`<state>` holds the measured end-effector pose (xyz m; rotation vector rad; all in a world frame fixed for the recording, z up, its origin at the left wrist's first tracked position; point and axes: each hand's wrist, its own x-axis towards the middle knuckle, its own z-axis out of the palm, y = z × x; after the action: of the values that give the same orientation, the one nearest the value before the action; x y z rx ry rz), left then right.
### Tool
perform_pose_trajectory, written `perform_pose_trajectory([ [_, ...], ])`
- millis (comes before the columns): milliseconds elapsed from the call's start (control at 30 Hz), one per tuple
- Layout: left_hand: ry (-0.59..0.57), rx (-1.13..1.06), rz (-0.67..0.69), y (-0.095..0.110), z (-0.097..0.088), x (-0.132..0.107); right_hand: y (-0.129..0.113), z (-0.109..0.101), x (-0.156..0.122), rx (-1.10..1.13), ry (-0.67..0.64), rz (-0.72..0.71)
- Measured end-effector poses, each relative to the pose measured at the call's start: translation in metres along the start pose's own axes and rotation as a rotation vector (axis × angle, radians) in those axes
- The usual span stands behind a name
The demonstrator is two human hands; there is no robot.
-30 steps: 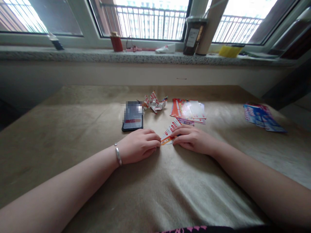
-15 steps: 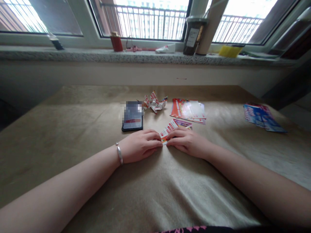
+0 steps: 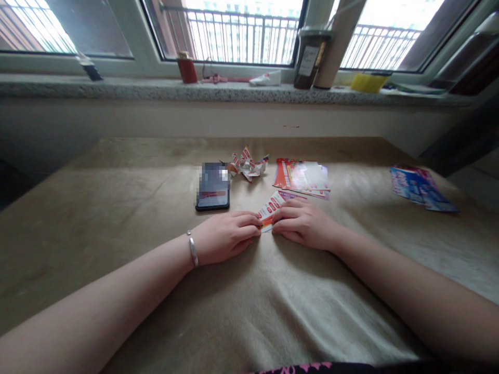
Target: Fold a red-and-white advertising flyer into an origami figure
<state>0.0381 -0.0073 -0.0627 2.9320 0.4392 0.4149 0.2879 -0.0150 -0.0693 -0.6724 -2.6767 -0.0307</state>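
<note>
A printed paper flyer (image 3: 270, 206), white with red labels and an orange strip, lies folded on the table before me. Purple print shows at its far right corner. My left hand (image 3: 226, 236), with a silver bangle on the wrist, has its bent fingers closed on the flyer's left edge. From the other side, the curled fingers of my right hand (image 3: 307, 223) press and grip its right part, covering some of it. Both thumbs are mostly hidden. Just beyond my left hand lies a dark phone (image 3: 213, 200), its screen partly blurred out.
Crumpled or folded printed paper (image 3: 249, 165) sits behind the phone. A stack of orange flyers (image 3: 300, 174) lies farther right, and blue flyers (image 3: 421, 187) are near the right edge. The table cover (image 3: 249, 311) is wrinkled in front. A windowsill (image 3: 234, 92) with containers runs behind.
My right hand has shifted slightly right along the flyer, so the gap between my hands is a little wider. My left hand has barely moved; the other things stay put.
</note>
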Motion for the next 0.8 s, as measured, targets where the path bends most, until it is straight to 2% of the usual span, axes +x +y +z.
perform_pose_trajectory([
  [300,-0.007,-0.001,0.007,-0.0006,0.0012,-0.0021,0.006,-0.0033,-0.0039,0.051,-0.009,-0.011],
  [567,0.037,0.006,0.034,-0.0013,-0.0039,0.0024,-0.0007,-0.0002,-0.0014,0.037,0.041,-0.025],
  [800,-0.006,-0.013,-0.002,-0.0018,-0.0003,0.0005,-0.0001,0.0015,-0.0013,0.015,0.022,-0.014],
])
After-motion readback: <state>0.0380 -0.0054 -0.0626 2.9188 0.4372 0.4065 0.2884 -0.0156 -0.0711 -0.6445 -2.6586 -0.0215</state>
